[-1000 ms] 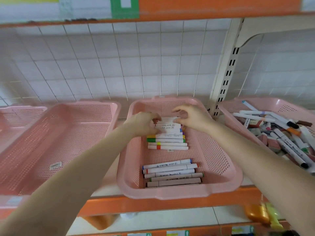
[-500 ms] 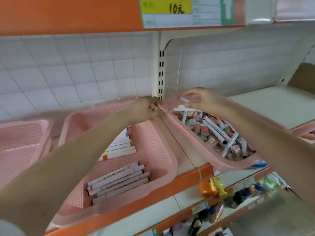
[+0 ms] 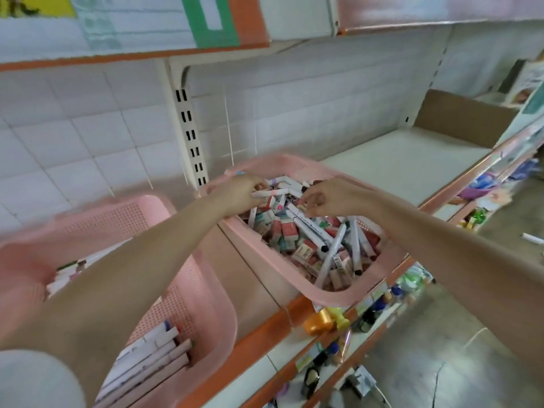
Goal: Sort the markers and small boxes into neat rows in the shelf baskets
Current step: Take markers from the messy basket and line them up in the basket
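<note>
A pink basket (image 3: 329, 295) on the right of the shelf holds a jumbled heap of white markers (image 3: 309, 231) and small pink and green boxes (image 3: 287, 229). Both hands reach into its far end. My left hand (image 3: 240, 194) closes its fingers around a white marker (image 3: 266, 193) lying on the heap. My right hand (image 3: 326, 198) pinches at another marker's end, fingers curled; what it holds is partly hidden. A second pink basket (image 3: 212, 316) at the left holds markers (image 3: 153, 360) laid in rows, mostly covered by my left forearm.
A white slotted upright (image 3: 190, 136) stands behind the gap between the baskets. The shelf's orange front edge (image 3: 259, 337) runs below them. Bare shelf board (image 3: 406, 163) and a cardboard box (image 3: 459, 119) lie to the right. Bottles and goods fill the lower shelf (image 3: 329, 319).
My view has swung right, from the sorted basket to the jumbled one. Both hands left the rows of markers, crossed the basket rims and now dig into the heap.
</note>
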Available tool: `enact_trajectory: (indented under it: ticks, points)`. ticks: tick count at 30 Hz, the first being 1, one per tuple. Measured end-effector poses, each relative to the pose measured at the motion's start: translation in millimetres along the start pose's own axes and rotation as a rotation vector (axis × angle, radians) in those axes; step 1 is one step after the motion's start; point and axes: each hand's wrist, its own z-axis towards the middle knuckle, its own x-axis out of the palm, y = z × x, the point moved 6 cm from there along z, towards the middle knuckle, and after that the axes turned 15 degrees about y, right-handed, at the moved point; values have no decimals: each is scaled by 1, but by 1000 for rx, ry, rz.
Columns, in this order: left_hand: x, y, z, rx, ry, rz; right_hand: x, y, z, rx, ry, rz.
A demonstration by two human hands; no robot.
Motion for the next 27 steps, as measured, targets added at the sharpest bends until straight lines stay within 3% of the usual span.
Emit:
enact_trajectory:
  ticks: [8,14,21,27]
  points:
    - [11,9,24,-46,91,70,10,1,34,58,108,-24]
    - [12,11,25,-58,70,36,6,-11,35,47,26,127]
    - [-14,19,3,-121,-71,-85,-12,8,20,-42,-61,191]
    - [-50,43,-70,-172,-312,-287,-29,67,9,-213,-115,119]
